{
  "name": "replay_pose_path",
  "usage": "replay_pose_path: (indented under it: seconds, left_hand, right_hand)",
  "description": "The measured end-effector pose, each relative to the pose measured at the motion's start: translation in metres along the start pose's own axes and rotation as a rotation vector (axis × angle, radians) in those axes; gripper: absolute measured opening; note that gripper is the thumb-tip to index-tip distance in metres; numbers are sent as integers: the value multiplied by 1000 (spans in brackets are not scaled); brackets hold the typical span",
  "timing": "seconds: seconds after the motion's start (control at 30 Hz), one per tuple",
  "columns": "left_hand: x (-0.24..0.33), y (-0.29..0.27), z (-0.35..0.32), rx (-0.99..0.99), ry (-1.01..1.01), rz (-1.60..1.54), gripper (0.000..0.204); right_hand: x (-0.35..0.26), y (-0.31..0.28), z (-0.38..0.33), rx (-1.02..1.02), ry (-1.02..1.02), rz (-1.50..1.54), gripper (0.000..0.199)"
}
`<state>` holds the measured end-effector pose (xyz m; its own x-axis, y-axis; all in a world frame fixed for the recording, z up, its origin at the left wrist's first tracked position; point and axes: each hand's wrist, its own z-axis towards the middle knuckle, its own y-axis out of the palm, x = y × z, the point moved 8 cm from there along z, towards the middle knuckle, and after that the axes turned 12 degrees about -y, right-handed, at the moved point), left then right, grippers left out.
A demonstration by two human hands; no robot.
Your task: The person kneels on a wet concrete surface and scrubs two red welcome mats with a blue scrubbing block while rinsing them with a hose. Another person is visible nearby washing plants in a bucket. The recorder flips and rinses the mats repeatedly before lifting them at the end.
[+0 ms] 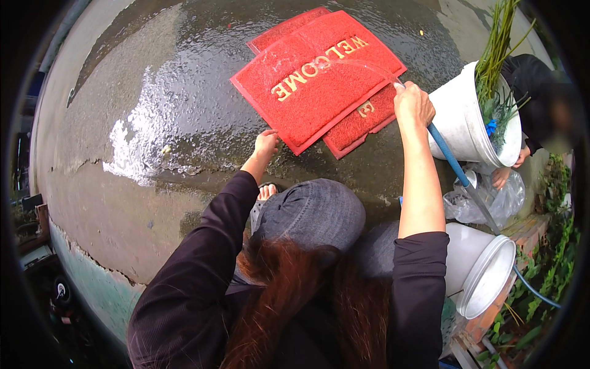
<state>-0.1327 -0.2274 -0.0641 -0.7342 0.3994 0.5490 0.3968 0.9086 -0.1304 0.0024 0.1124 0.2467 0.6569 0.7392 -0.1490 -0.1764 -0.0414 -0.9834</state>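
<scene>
My right hand (415, 106) grips a blue hose (447, 149) near its end. From there a thin arc of water falls on a red doormat (322, 77) with pale lettering. This mat lies flat on the wet ground, on top of another red doormat (362, 121) that sticks out at the far and near sides. My left hand (265, 144) is at the upper mat's near left edge, fingers loosely bent and apart. I cannot tell whether its fingertips touch the mat.
To the right, a white bucket (458, 111) holds long green stems. Behind it a person in dark clothes reaches toward a clear plastic bag (504, 200). Another white bucket (473, 264) lies tipped beside my right arm. Plants (534, 307) border the brick edge. Water covers much of the concrete (203, 92).
</scene>
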Motion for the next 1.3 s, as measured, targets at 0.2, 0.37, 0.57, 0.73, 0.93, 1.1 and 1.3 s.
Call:
replay_pose_path:
  seconds: [0.2, 0.37, 0.57, 0.73, 0.93, 1.1, 1.3]
  left_hand:
    - [14, -8, -2, -29, -7, 48, 28]
    - [34, -2, -9, -44, 21, 61, 30]
    - [21, 7, 5, -91, 15, 51, 30]
    - [14, 17, -1, -95, 4, 35, 28]
    - [10, 16, 0, -90, -10, 21, 28]
    - [9, 11, -3, -97, -4, 9, 28]
    - [8, 11, -3, -83, -45, -24, 26]
  right_hand:
    - [57, -21, 2, 102, 204, -39, 31]
    - [72, -23, 1, 58, 243, -60, 31]
    - [62, -14, 1, 8, 219, -14, 32]
    - [68, -8, -1, -68, 244, -21, 33]
    - [76, 4, -5, -204, 284, -22, 36]
    - [74, 13, -10, -280, 303, 19, 37]
    - [77, 42, -7, -491, 276, 56, 35]
